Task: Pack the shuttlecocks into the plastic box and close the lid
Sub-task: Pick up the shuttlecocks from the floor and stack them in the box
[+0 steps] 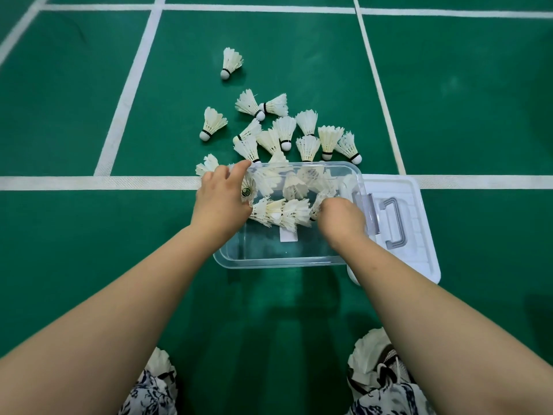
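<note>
A clear plastic box (278, 260) stands open on the green floor in front of me, with several white shuttlecocks (279, 211) lying in its far half. My left hand (221, 196) is at the box's far left corner, closed around a shuttlecock (247, 191) with a green sticker on its cork. My right hand (341, 217) reaches into the right side of the box, fingers curled on another shuttlecock (317, 205). Several loose shuttlecocks (287, 133) lie scattered on the floor beyond the box. The white lid (419, 253), with a grey handle, lies flat to the right of the box.
White court lines (89, 182) cross the green floor; one runs under the box's far edge. A lone shuttlecock (231, 62) lies farthest out. My shoes and patterned trousers (386, 381) show at the bottom edge.
</note>
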Motion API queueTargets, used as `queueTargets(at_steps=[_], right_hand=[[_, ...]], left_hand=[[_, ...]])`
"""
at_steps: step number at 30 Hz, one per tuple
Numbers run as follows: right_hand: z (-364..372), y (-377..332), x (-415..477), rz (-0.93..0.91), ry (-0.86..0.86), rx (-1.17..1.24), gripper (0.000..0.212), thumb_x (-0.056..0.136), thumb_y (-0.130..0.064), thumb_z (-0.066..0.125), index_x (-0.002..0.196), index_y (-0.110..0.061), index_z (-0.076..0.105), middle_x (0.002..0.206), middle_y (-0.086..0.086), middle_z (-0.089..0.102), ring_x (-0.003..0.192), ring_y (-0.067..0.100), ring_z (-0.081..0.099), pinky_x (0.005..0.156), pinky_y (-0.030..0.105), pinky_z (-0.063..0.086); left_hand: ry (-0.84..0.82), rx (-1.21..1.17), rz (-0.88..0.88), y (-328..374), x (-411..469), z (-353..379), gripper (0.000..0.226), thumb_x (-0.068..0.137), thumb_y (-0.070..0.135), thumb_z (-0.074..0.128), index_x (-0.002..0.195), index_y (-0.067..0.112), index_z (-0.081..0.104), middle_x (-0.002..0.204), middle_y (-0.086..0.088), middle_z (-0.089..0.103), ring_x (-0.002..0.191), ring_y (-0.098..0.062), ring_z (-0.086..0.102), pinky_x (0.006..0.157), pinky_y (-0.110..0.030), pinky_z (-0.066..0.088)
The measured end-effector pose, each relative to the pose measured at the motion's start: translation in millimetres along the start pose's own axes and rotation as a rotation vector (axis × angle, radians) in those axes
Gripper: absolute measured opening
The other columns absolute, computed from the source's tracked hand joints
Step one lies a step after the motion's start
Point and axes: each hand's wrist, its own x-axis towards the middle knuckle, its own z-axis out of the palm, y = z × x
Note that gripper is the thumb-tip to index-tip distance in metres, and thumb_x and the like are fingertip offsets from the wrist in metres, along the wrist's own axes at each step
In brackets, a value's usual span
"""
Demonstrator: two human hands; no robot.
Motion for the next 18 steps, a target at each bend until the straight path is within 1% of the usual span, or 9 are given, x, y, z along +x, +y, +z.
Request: queueTargets(at_steps=[2, 5, 7, 9, 12, 14, 15, 16, 18], right_hand=[[7.6, -0.1, 3.8, 0.058, -0.007, 0.126, 0.025, 0.085, -0.001, 0.043, 0.097, -0.004, 0.065, 0.105, 0.016, 0.066, 0.093, 0.035, 0.062, 0.069, 0.032, 0.044], [13.2, 0.2, 8.1, 0.091, -0.021, 0.271, 0.027, 0.089, -0.007, 0.043, 0.101, -0.008, 0.066, 0.106, 0.015, 0.067, 0.095, 0.035, 0.061, 0.069, 0.029, 0.04], [14.7, 0.3, 11.7, 0.112, -0.051, 0.366, 0.028, 0.089, -0.007, 0.044, 0.106, -0.01, 0.066, 0.11, 0.014, 0.066, 0.1, 0.034, 0.06, 0.071, 0.027, 0.04], [16.9, 0.8, 16.7, 0.137, -0.096, 0.426, 0.028, 0.089, -0.004, 0.044, 0.107, -0.009, 0.064, 0.114, 0.014, 0.064, 0.102, 0.034, 0.059, 0.073, 0.027, 0.039], [20.5, 1.4, 21.6, 0.164, -0.171, 0.416, 0.029, 0.091, -0.007, 0.045, 0.118, -0.008, 0.058, 0.122, 0.015, 0.061, 0.11, 0.034, 0.057, 0.079, 0.028, 0.041], [22.8, 1.3, 23.6, 0.189, -0.21, 0.401, 0.034, 0.092, -0.007, 0.044, 0.124, -0.006, 0.053, 0.126, 0.016, 0.058, 0.114, 0.035, 0.056, 0.087, 0.031, 0.044], [24.1, 1.2, 24.9, 0.197, -0.224, 0.393, 0.035, 0.091, -0.007, 0.044, 0.126, -0.006, 0.051, 0.127, 0.016, 0.058, 0.115, 0.035, 0.055, 0.088, 0.031, 0.044], [25.1, 0.8, 25.9, 0.199, -0.237, 0.387, 0.036, 0.091, -0.008, 0.045, 0.126, -0.005, 0.051, 0.127, 0.016, 0.058, 0.115, 0.034, 0.056, 0.087, 0.031, 0.044], [25.0, -0.3, 25.6, 0.194, -0.258, 0.376, 0.038, 0.088, -0.009, 0.047, 0.126, -0.006, 0.052, 0.125, 0.015, 0.06, 0.113, 0.033, 0.057, 0.079, 0.028, 0.042]], left_hand=[[0.007, -0.005, 0.005, -1.0, 0.4, -0.3, 0.068, 0.079, 0.013, 0.057, 0.141, 0.025, 0.03, 0.115, -0.011, 0.046, 0.11, -0.032, 0.038, 0.098, -0.039, 0.035], [0.026, -0.003, 0.02, -1.2, 1.8, 0.8, 0.067, 0.08, 0.013, 0.057, 0.14, 0.025, 0.031, 0.113, -0.011, 0.046, 0.109, -0.032, 0.038, 0.097, -0.039, 0.035], [0.019, 0.011, 0.04, -0.5, 1.7, 2.8, 0.068, 0.08, 0.013, 0.058, 0.141, 0.024, 0.03, 0.113, -0.011, 0.046, 0.109, -0.031, 0.038, 0.097, -0.038, 0.035], [0.0, 0.023, 0.062, -0.1, 0.2, 5.4, 0.07, 0.079, 0.013, 0.059, 0.142, 0.025, 0.03, 0.114, -0.011, 0.046, 0.109, -0.031, 0.038, 0.097, -0.039, 0.035], [-0.014, 0.029, 0.079, -0.9, -2.1, 8.9, 0.07, 0.079, 0.014, 0.059, 0.142, 0.026, 0.029, 0.118, -0.011, 0.044, 0.111, -0.031, 0.038, 0.097, -0.04, 0.037], [-0.012, 0.011, 0.068, -1.0, -2.4, 9.7, 0.071, 0.079, 0.013, 0.06, 0.142, 0.026, 0.029, 0.125, -0.011, 0.041, 0.116, -0.031, 0.037, 0.098, -0.039, 0.036], [-0.011, -0.003, 0.057, -0.7, -2.2, 9.4, 0.072, 0.079, 0.012, 0.06, 0.142, 0.027, 0.028, 0.13, -0.01, 0.037, 0.12, -0.03, 0.035, 0.1, -0.039, 0.035], [-0.008, -0.019, 0.047, 0.0, -1.8, 9.0, 0.073, 0.079, 0.011, 0.06, 0.143, 0.028, 0.027, 0.134, -0.01, 0.034, 0.123, -0.029, 0.034, 0.1, -0.038, 0.034], [0.005, -0.042, 0.041, 2.2, -0.8, 7.8, 0.075, 0.079, 0.011, 0.061, 0.143, 0.028, 0.025, 0.136, -0.009, 0.03, 0.124, -0.028, 0.033, 0.099, -0.037, 0.037]])
